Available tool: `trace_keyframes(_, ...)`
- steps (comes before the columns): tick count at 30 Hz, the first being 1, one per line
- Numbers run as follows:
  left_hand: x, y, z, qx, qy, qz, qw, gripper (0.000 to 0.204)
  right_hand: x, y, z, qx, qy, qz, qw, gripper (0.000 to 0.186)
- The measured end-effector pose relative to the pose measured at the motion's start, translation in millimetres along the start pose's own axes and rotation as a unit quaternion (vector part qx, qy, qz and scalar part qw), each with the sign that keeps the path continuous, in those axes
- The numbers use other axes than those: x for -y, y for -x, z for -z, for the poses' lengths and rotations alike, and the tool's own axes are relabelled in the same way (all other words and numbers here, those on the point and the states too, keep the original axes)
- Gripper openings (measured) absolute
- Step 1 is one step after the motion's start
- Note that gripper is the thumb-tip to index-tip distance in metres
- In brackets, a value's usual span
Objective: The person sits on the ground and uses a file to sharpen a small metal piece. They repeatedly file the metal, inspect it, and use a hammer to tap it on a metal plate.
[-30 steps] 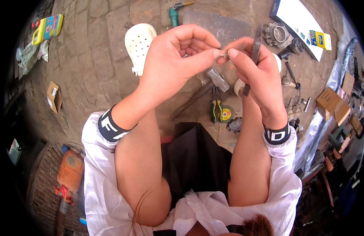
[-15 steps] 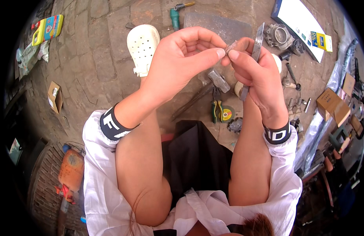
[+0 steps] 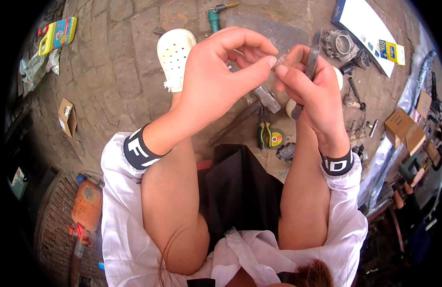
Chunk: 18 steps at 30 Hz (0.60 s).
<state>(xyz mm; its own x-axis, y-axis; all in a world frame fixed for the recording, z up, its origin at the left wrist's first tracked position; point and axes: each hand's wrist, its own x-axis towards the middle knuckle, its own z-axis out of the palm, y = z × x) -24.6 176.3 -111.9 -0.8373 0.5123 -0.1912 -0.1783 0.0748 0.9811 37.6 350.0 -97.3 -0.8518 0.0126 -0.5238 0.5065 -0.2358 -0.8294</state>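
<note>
My left hand (image 3: 223, 71) is closed in a pinch, thumb against forefinger, at the edge of a small greyish, crinkled piece (image 3: 281, 59) too small to name. Facing it, my right hand (image 3: 314, 86) has its thumb and forefinger on the other side of that piece. A flat dark metal bar (image 3: 314, 53) also runs through the curled fingers of my right hand, its upper end sticking out past them and its lower end below the palm. Under my hands, on the paving, lie a hammer (image 3: 267, 99) and yellow-and-black pliers (image 3: 264, 135).
A metal plate (image 3: 264, 29) and a green-handled tool (image 3: 213, 20) lie ahead. To the right are a metal housing (image 3: 339, 45), a white box (image 3: 362, 28) and a cardboard box (image 3: 403, 129). A yellow jug (image 3: 58, 36) stands far left. A cutting disc (image 3: 277, 139) rests beside the pliers.
The fingertips of my two hands have drawn slightly apart, leaving more of the small piece showing between them. The metal bar stays in my right hand.
</note>
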Motion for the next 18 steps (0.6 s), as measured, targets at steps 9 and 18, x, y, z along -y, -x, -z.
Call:
trace_keyframes(9, 1.1, -6.6, 4.7, 0.0, -0.07, -0.014, 0.997, 0.007, -0.1, -3.6, -6.4, -0.017, 0.066, 0.029, 0.997, 0.008)
trace_keyframes(18, -3.4, -15.9, 9.3, 0.052, 0.153, 0.14, 0.977, 0.012, 5.2, -12.2, -5.3, -0.004, -0.015, -0.006, 1.0, 0.011)
